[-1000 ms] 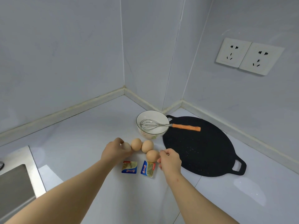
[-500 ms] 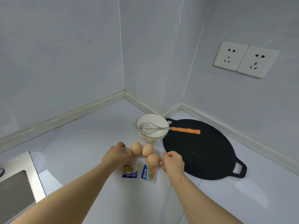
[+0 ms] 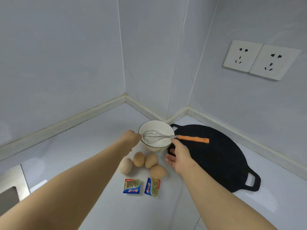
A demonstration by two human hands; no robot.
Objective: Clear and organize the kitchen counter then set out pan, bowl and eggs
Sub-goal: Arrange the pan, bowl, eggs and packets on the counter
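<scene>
**A:** Entry one, hands. What has changed?

**B:** Both have left the eggs (image 3: 138, 159), where they were half a second ago. The left hand (image 3: 131, 138) is now at the left rim of the bowl (image 3: 154, 148). Its fingers are hidden behind the back of the hand, so I cannot tell whether they grip the rim. The right hand (image 3: 179, 155) is low beside the bowl's right side, over the near edge of the pan (image 3: 216, 160), fingers spread wide and holding nothing.

**A:** Entry two, eggs?

**B:** Four, loose on the counter (image 3: 83, 138), in a shallow arc just in front of the bowl, neighbours touching or nearly so. No hand is on them. Judged: egg placement is finished, and the bowl is the next item to be shifted or steadied.

**A:** Bowl contents?

**B:** One whisk (image 3: 174, 136), wires inside, orange handle lying across the rim and out over the pan. It is likely to roll or tip out if the bowl moves sharply.

**A:** Edges and free room?

**B:** The bowl sits near the wall corner (image 3: 167, 117), just beside the pan's far handle, with little room behind it or to the right. Two packets (image 3: 132, 188) lie in front of the eggs. There is open counter to the left, toward the sink (image 3: 10, 185), and in front of the packets. The pan's near handle points toward the person, well apart from the eggs.
</scene>
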